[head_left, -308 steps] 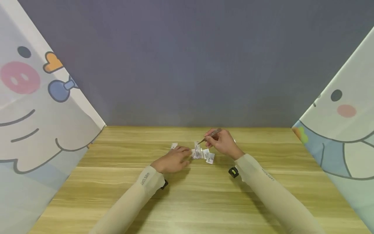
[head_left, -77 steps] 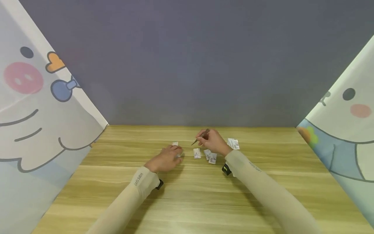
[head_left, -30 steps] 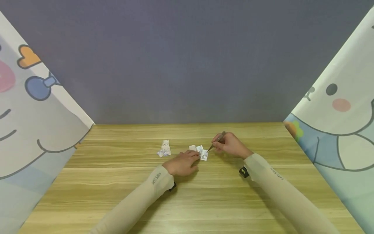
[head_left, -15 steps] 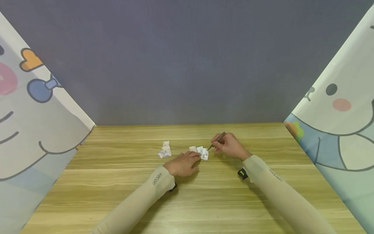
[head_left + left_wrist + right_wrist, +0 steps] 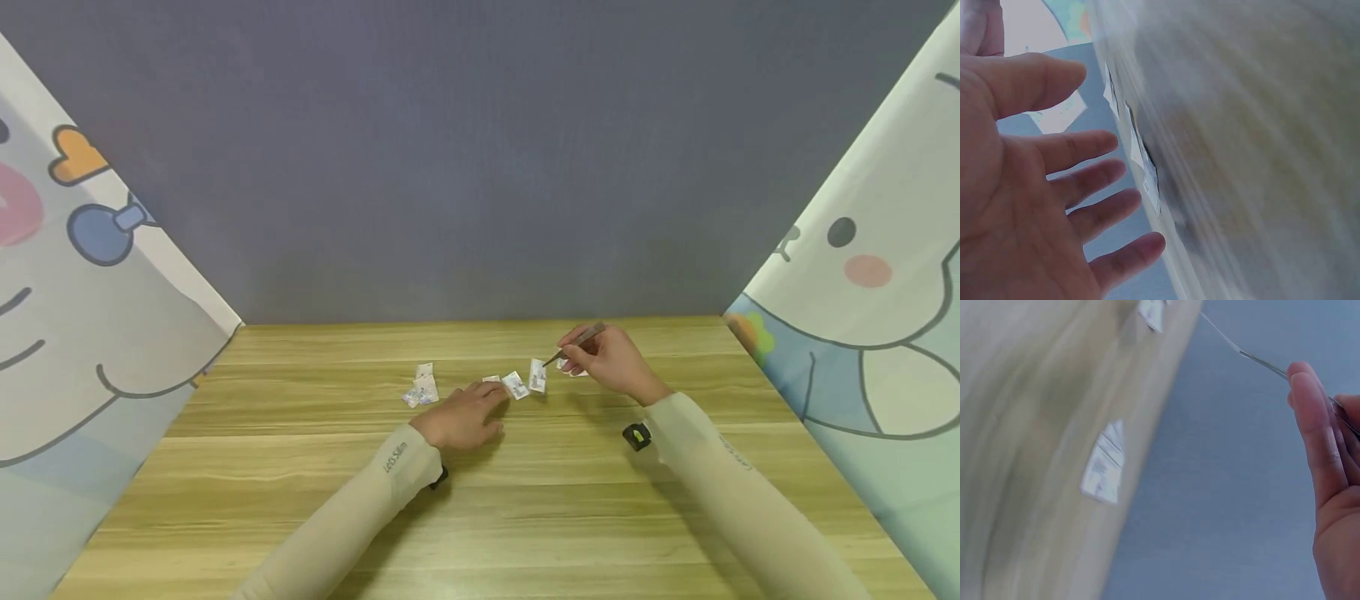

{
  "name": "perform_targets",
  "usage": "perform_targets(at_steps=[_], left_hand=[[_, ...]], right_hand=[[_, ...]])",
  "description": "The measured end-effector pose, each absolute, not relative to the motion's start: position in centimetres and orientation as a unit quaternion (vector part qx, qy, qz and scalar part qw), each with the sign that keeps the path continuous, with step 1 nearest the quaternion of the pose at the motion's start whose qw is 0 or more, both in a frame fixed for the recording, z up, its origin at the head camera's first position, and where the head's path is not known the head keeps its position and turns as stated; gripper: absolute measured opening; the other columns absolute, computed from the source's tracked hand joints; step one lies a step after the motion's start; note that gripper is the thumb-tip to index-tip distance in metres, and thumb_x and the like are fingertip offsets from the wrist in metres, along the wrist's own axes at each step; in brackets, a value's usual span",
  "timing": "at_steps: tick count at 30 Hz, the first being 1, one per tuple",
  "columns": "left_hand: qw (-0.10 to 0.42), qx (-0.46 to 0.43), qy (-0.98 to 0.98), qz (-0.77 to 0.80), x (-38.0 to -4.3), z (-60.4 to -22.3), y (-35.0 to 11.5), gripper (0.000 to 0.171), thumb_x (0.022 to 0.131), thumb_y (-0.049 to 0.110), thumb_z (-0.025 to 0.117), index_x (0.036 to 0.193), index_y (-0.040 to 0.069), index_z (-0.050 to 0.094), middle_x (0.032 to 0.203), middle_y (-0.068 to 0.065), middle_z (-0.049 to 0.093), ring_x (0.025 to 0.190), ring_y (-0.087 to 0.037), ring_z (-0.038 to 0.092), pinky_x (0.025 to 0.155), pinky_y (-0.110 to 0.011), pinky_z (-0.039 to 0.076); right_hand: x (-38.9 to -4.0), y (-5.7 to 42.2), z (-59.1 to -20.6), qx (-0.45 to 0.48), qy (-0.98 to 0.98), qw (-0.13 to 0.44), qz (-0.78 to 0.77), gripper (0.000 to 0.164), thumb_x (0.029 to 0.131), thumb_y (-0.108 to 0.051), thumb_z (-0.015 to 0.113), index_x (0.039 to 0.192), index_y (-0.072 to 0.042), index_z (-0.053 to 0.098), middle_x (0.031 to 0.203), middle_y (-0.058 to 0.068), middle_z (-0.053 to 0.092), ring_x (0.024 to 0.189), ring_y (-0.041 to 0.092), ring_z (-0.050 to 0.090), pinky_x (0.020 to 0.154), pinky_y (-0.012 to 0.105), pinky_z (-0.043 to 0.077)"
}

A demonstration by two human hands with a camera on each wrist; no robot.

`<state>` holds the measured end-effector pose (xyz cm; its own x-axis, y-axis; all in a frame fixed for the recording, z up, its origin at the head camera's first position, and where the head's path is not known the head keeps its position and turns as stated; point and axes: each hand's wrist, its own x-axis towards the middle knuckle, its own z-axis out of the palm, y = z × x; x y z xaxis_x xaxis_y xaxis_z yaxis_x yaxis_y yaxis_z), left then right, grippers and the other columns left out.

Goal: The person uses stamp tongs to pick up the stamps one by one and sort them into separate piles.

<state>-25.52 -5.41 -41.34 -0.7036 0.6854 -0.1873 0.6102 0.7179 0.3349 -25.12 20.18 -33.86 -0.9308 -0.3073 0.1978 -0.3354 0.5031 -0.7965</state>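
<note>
My right hand (image 5: 611, 362) pinches slim metal tweezers (image 5: 588, 335), whose tips meet a small white printed card (image 5: 537, 375). That card looks lifted off the table in the head view. Just left of it lies another printed card (image 5: 515, 385), close to the fingertips of my left hand (image 5: 461, 417). A third card (image 5: 491, 379) is partly hidden behind those fingers. The left wrist view shows the left hand (image 5: 1029, 181) with fingers spread and nothing between them. In the right wrist view, fingers hold the tweezers (image 5: 1266, 364) above the tabletop.
Several overlapping cards (image 5: 424, 388) lie left of the left hand. Another group, partly behind the right hand, shows as a fanned stack of cards (image 5: 1104, 465) in the right wrist view. The wooden table (image 5: 480, 517) ends at a grey back wall (image 5: 480, 208).
Over the last half second the right hand has moved right and away with the tweezers, and a card has come up from beside the left fingertips. The left hand has shifted slightly left.
</note>
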Motion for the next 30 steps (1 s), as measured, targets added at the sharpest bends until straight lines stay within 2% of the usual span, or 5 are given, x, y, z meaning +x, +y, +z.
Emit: perform_targets(at_steps=[5,15,20,25,30], left_hand=[[0.147,0.35,0.915,0.137,-25.6,-41.1,-5.7,0.052,0.099,0.03,0.048,0.145,0.012,0.037,0.153,-0.008,0.023,0.14,-0.028,0.019,0.109,-0.053,0.018],[0.148,0.345,0.916,0.142,-25.9,-41.2,-6.4,0.053,0.099,0.031,0.048,0.146,0.01,0.035,0.154,-0.008,0.023,0.14,-0.027,0.019,0.109,-0.053,0.019],[0.147,0.342,0.917,0.14,-26.0,-41.3,-6.5,0.056,0.099,0.032,0.047,0.148,0.009,0.031,0.153,-0.008,0.023,0.14,-0.026,0.019,0.11,-0.052,0.019],[0.151,0.337,0.918,0.142,-25.9,-41.4,-6.8,0.057,0.099,0.032,0.047,0.148,0.009,0.031,0.153,-0.008,0.023,0.14,-0.027,0.019,0.11,-0.052,0.019],[0.153,0.335,0.919,0.14,-25.8,-41.6,-6.9,0.058,0.099,0.034,0.047,0.149,0.009,0.03,0.154,-0.008,0.022,0.14,-0.027,0.018,0.11,-0.052,0.019]], right_hand=[[-25.8,21.5,-33.5,0.176,-0.865,0.032,0.469,0.015,0.093,0.0,0.057,0.101,0.011,0.064,0.085,0.027,0.065,0.071,0.04,0.066,0.058,0.03,0.056],[-29.4,25.0,-36.8,0.135,-0.857,0.022,0.498,0.017,0.094,-0.005,0.058,0.102,0.009,0.062,0.087,0.029,0.065,0.064,0.018,0.067,0.059,0.035,0.057],[-30.3,25.8,-37.9,0.124,-0.862,0.03,0.491,0.016,0.094,-0.006,0.058,0.101,0.008,0.062,0.089,0.029,0.064,0.068,0.031,0.068,0.063,0.045,0.055],[-30.5,26.3,-38.8,0.113,-0.868,0.026,0.483,0.019,0.095,-0.004,0.056,0.103,0.013,0.06,0.088,0.03,0.064,0.075,0.045,0.064,0.065,0.048,0.054],[-30.9,26.6,-40.2,0.094,-0.881,0.026,0.463,0.018,0.094,-0.003,0.056,0.103,0.013,0.059,0.087,0.028,0.065,0.074,0.042,0.065,0.064,0.045,0.055]])
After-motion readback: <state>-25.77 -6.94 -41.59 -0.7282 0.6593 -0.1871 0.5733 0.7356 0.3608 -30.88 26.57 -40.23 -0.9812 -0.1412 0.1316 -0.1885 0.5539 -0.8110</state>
